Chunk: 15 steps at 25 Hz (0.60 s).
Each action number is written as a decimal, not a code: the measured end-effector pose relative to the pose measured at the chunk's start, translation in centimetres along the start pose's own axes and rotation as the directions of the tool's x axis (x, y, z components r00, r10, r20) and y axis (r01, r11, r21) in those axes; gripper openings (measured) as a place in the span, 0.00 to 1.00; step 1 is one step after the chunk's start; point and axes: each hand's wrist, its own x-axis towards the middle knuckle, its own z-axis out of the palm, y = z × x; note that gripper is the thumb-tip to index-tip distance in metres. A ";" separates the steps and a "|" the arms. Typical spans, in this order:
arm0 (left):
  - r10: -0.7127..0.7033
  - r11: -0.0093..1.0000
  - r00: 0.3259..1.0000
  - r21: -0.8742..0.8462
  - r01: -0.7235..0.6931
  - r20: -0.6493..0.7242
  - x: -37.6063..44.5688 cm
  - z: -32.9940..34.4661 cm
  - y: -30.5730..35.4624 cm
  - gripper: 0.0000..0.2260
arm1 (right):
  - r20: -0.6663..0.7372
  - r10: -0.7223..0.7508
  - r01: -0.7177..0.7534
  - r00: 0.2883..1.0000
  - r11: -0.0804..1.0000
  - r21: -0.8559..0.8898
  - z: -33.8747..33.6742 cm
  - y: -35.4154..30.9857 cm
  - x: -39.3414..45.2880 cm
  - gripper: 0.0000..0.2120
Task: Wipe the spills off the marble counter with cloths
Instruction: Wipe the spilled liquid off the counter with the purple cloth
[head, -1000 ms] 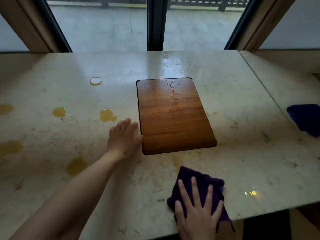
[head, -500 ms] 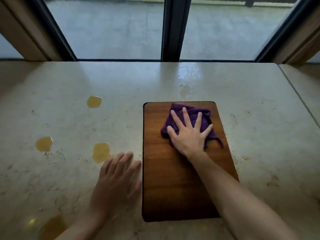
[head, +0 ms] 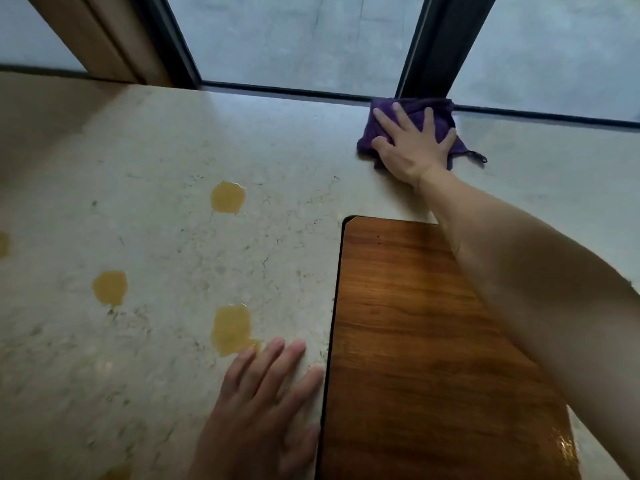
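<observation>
My right hand (head: pixel 414 143) presses flat, fingers spread, on a crumpled purple cloth (head: pixel 440 114) at the far edge of the marble counter (head: pixel 166 237), just before the window frame. My left hand (head: pixel 263 403) lies flat with straight fingers on the marble beside the left edge of a wooden board (head: pixel 408 341). Yellow spills dot the counter to the left: one (head: pixel 228 197) further back, one (head: pixel 110 287) at mid left, one (head: pixel 231 329) just beyond my left fingertips. My right forearm crosses over the board's far right corner.
A dark window frame post (head: pixel 440 43) and a bottom rail run along the counter's far edge. A wooden frame piece (head: pixel 100 36) stands at the back left. Part of another yellow spill (head: pixel 2 244) shows at the left border, and one (head: pixel 117 474) at the bottom.
My right hand has pushed the purple cloth from the near counter edge onto the board, then past it to the counter's far edge. My left hand stays flat beside the board.
</observation>
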 end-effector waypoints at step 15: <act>-0.073 0.997 0.994 0.010 0.072 0.085 -0.8 -2.6 1.0 0.22 | -0.057 0.075 -0.080 0.996 0.993 -0.082 12.7 -4.6 -45.7 0.27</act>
